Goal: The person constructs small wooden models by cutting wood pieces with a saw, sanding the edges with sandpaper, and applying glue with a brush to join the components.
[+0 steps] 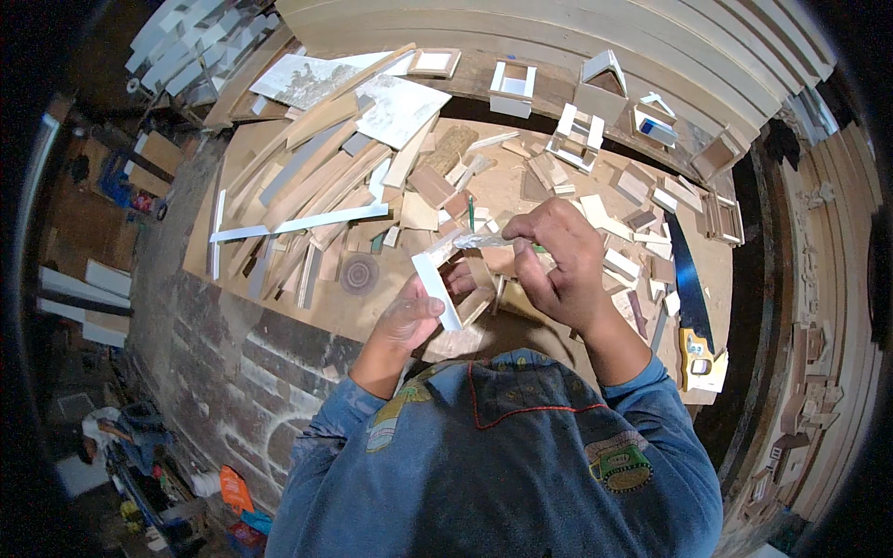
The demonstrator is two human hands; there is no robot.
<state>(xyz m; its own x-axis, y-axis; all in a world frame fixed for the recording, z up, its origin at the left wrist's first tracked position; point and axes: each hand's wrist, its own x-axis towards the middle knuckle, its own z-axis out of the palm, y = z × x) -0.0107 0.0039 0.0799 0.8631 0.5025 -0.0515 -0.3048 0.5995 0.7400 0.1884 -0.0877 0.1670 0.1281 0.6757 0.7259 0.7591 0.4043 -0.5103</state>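
My left hand (416, 312) grips a small wooden box frame (478, 282), its thumb on the white strip (435, 290) along one side. The frame is tilted and hangs above the near edge of the board, with fingers showing through it. Over its far side, my right hand (561, 256) is closed on a crumpled, shiny whitish tube-like thing (479, 241), pinched between thumb and fingers. That thing points left, toward the frame's upper edge; whether they touch I cannot tell. A bit of green shows by the right thumb.
Wood strips (321, 186) are heaped on the left of the board, with offcuts (437, 184) around the middle. A handsaw (690, 279) with a yellow handle lies at the right. Small box frames and little wooden houses (603, 86) line the back. A round disc (360, 273) lies near the front edge.
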